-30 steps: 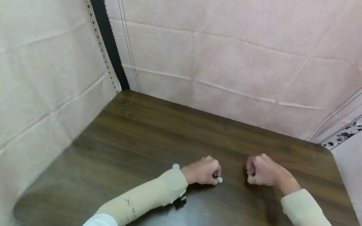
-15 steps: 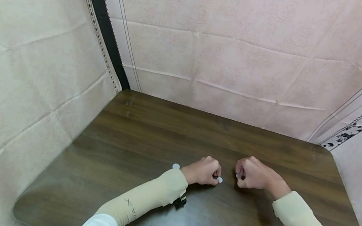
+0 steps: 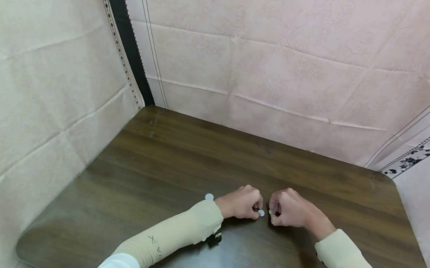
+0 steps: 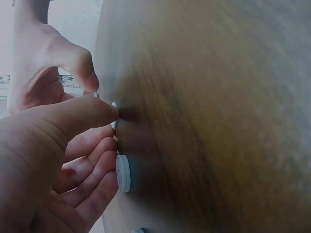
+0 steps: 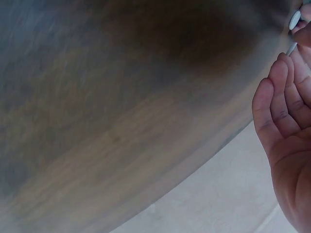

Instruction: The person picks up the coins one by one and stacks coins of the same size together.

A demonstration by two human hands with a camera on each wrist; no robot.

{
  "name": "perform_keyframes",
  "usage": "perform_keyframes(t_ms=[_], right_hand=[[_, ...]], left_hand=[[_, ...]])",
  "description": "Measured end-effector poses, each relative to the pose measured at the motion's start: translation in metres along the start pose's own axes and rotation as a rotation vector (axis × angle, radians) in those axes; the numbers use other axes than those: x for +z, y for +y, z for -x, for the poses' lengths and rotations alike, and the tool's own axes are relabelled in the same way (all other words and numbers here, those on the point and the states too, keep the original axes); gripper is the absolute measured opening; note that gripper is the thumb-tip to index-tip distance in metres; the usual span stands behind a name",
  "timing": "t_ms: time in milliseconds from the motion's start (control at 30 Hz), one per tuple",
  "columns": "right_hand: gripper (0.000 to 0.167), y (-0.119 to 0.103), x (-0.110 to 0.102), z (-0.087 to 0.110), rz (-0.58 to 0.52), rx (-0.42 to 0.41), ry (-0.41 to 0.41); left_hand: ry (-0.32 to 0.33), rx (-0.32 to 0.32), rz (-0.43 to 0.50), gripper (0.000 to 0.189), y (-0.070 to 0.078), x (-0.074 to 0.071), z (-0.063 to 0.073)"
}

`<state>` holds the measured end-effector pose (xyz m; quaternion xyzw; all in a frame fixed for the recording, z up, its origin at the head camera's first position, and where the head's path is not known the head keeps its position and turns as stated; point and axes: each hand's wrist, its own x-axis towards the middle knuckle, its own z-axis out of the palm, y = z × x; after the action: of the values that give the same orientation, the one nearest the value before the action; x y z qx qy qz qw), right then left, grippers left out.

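My left hand [image 3: 243, 203] rests on the dark wooden table [image 3: 177, 156]. Its thumb and forefinger pinch a small, thin white disc [image 3: 261, 213]. Facing it from the right, my right hand [image 3: 292, 208] holds another white disc [image 3: 271, 212] between thumb and finger. The two discs are close together, with a narrow gap between them. In the left wrist view, a thicker white disc [image 4: 124, 173] with faint marks on its face lies by the left hand's curled fingers. Part of a further round piece [image 4: 138, 230] shows at that view's bottom edge.
A white disc [image 3: 209, 197] lies on the table behind the left wrist. A small black device [image 3: 214, 238] sits under the left sleeve. Pale cloth [image 3: 250, 73] hangs behind the table and at both sides. The table's far edge lies well beyond both hands.
My right hand has come left and slightly nearer with its disc, closing most of the gap to the left hand. The left hand has stayed in place.
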<state>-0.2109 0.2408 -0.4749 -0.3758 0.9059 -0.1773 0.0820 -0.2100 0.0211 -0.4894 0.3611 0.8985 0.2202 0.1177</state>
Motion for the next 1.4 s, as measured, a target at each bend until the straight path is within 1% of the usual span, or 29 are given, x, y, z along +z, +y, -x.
perform_keyframes(t_ms=[433, 633, 900, 1200, 1400], right_hand=[[0.007, -0.008, 0.013, -0.005, -0.058, 0.009, 0.035], [0.008, -0.011, 0.015, -0.006, -0.085, 0.021, 0.046], [0.01, -0.012, 0.017, -0.005, -0.128, 0.059, 0.057], [0.008, -0.011, 0.018, -0.003, -0.136, 0.056, 0.057], [0.007, -0.01, 0.017, -0.003, -0.142, 0.052, 0.056]], left_hand=[[0.013, 0.026, 0.002, 0.008, -0.003, 0.003, -0.001], [0.019, 0.034, 0.007, 0.006, -0.003, 0.004, -0.002], [0.009, 0.028, 0.018, 0.006, -0.003, 0.004, -0.002], [0.004, 0.021, 0.019, 0.006, -0.004, 0.004, -0.003], [0.004, 0.039, 0.006, 0.005, -0.006, 0.003, -0.003]])
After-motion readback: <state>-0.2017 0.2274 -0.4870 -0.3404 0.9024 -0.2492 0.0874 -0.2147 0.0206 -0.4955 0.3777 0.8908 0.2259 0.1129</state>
